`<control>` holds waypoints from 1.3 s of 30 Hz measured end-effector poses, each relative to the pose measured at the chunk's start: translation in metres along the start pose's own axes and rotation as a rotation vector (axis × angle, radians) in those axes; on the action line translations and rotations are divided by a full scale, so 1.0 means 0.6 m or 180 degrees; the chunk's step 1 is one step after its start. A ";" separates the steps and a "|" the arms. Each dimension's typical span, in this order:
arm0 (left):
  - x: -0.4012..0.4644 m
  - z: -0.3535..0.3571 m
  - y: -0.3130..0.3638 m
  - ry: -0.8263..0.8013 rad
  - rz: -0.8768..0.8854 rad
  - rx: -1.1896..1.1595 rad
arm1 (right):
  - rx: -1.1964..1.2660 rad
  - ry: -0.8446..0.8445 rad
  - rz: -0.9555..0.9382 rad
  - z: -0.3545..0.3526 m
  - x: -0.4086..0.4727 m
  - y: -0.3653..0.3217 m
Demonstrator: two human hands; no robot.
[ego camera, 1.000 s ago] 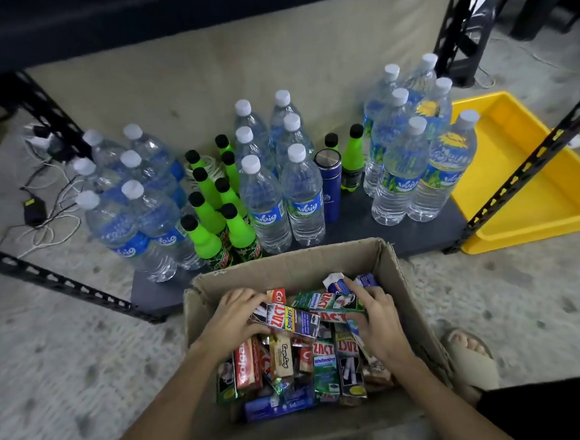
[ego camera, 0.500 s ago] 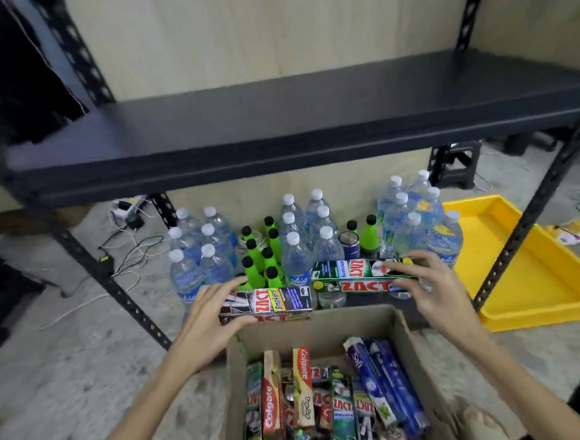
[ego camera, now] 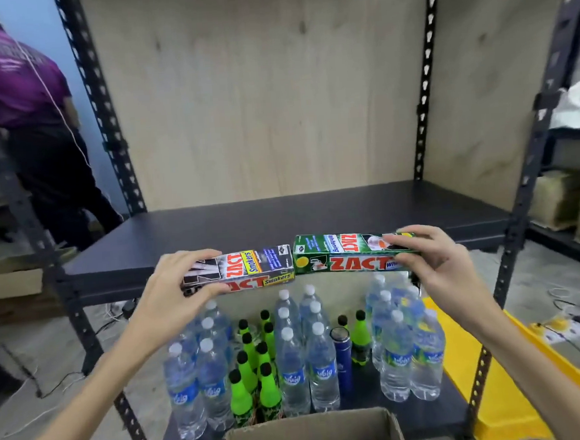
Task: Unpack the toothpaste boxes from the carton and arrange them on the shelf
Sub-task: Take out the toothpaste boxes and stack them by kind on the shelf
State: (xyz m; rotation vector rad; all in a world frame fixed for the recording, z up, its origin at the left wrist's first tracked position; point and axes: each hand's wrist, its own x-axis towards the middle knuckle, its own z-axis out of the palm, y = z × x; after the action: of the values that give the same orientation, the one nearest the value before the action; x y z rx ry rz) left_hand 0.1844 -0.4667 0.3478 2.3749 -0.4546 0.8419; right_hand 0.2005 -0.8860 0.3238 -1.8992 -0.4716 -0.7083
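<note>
My left hand (ego camera: 174, 296) grips a black and white ZACT Smokers toothpaste box (ego camera: 251, 269) by its left end. My right hand (ego camera: 439, 264) grips a green ZACT Whitening toothpaste box (ego camera: 339, 257) by its right end. Both boxes lie level, end to end, in the air just in front of the front edge of the dark shelf board (ego camera: 281, 217), which is bare. The brown carton (ego camera: 310, 435) stands below me at the bottom edge; only its far rim shows.
On the bottom shelf stand several water bottles (ego camera: 292, 364), green bottles (ego camera: 254, 366) and a blue flask (ego camera: 342, 357). A yellow tray (ego camera: 492, 377) lies on the floor at right. Black uprights (ego camera: 424, 73) frame the shelf. A person in a purple shirt (ego camera: 21, 84) stands at left.
Both hands lifted the two boxes out of the carton and up to the height of the middle shelf. My view has tilted upward, so the carton has dropped to the bottom edge.
</note>
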 end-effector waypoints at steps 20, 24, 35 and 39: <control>0.299 0.190 -0.049 -0.0702 -0.0677 0.0144 | -0.1182 -0.1114 0.0525 -0.044 0.279 0.151; 0.333 0.231 -0.048 -0.0638 -0.0747 0.0166 | -0.1150 -0.1086 0.0582 -0.050 0.317 0.195; 0.461 0.373 -0.071 -0.0235 -0.1378 0.0023 | -0.1223 -0.0841 0.0811 -0.037 0.453 0.356; 0.492 0.403 -0.079 0.0010 -0.1343 0.0030 | -0.1229 -0.0859 0.0863 -0.029 0.490 0.376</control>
State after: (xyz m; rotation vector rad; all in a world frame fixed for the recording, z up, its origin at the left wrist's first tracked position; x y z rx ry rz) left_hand 0.5388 -0.6147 0.3690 2.3540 0.0564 0.6505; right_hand 0.5533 -0.9918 0.3696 -2.3831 -0.2444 -0.3819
